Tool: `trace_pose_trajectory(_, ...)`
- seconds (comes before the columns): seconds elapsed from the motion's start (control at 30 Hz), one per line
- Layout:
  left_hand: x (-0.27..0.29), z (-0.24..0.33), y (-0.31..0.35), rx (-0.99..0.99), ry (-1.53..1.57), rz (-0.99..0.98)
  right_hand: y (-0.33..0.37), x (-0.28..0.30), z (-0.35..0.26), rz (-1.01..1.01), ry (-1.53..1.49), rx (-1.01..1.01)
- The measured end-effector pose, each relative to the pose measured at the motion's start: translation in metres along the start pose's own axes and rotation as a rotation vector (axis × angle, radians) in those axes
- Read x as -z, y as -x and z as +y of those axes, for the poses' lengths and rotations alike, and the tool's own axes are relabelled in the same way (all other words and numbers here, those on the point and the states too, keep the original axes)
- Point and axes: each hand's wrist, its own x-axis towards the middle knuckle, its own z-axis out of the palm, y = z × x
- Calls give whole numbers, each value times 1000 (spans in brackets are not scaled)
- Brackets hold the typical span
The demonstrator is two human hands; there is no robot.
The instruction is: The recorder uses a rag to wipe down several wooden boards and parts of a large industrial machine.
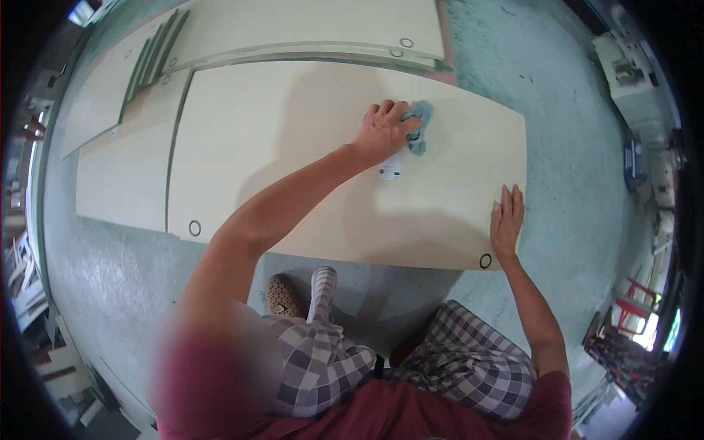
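A large cream panel lies flat in front of me, with a dark ring mark at each of its two near corners. On its far right part my left hand is closed on a crumpled light-blue cloth, pressing it to the surface. Just below that hand a small white label with dark marks shows, partly covered by my wrist. At the panel's right edge rests my right hand, fingers stretched out flat, holding nothing.
Behind lies another cream panel. Several stacked panels with green edges sit at the far left. Green floor surrounds the panels. Along the right stand a white machine and a red chair. My legs are close to the near edge.
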Motion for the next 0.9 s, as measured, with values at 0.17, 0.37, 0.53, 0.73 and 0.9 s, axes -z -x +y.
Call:
trace_pose_trajectory(0.17,34,-94,25,251,-244,261,-1,7,-5,-13,2,23)
trace_pose_trajectory(0.37,182,-217,214,903,-784,332,5,19,-23,-37,18,6)
trace_pose_trajectory(0.53,254,-228,256,1024,-623,600,-4,20,-23,-26,47,26)
trace_pose_trajectory(0.73,150,-188,114,475,-395,347,4,15,-32,-43,76,48)
trace_pose_trajectory(0.9,127,-191,81,467,-443,253,10,21,-27,-38,81,31)
